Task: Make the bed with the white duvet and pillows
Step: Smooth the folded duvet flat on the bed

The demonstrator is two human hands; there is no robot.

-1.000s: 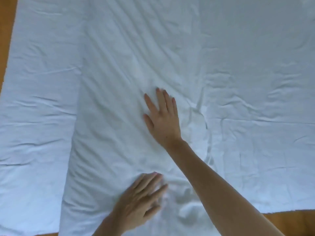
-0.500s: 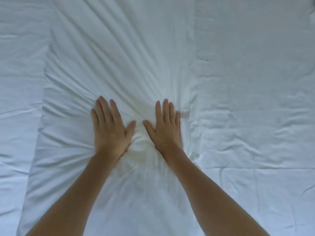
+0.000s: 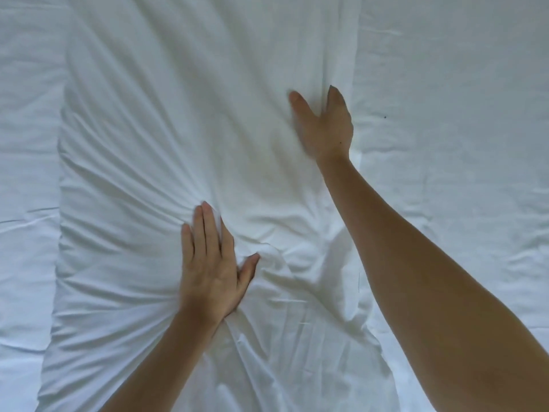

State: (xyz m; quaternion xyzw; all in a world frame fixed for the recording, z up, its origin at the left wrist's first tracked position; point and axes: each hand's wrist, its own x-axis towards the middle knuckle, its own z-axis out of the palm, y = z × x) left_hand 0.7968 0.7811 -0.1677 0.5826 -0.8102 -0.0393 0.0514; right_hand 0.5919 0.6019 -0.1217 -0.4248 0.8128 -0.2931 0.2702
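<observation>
Two hands, one pillow, one bed; entries run left to right, all places given relative to the pillow.

Sheet [image 3: 26,144]: white fabric covering the bed, showing as a strip left of the pillow and a wider field to its right. Lightly creased, lying flat.

Pillow [image 3: 142,120]: white, cased, lying lengthwise on the sheet and taking up the centre-left of the view. Creases fan out from its lower middle. Judged light, soft and easily squashed; the case looks loose and slides over the filling, so a flat palm moves fabric more than stuffing. Not fragile. Best hold, by this reading: the side edges or corners, where filling and case can be pinched together, for lifting or shaking; flat pressure suits smoothing only.

Left hand [image 3: 212,263]: lies palm down on the pillow's lower middle, fingers straight and together, thumb spread. It presses and grips nothing; the creases gather at its fingertips and thumb.

Right hand [image 3: 325,129]: at the pillow's right edge, farther up, somewhat blurred. Thumb spread over the pillow; fingers point down into the seam between pillow edge and sheet, mostly hidden. Whether they hold the edge cannot be told.

Dark speck [image 3: 385,117]: on the sheet just right of the pillow, beside the right hand.

Duvet: not identified in view.
</observation>
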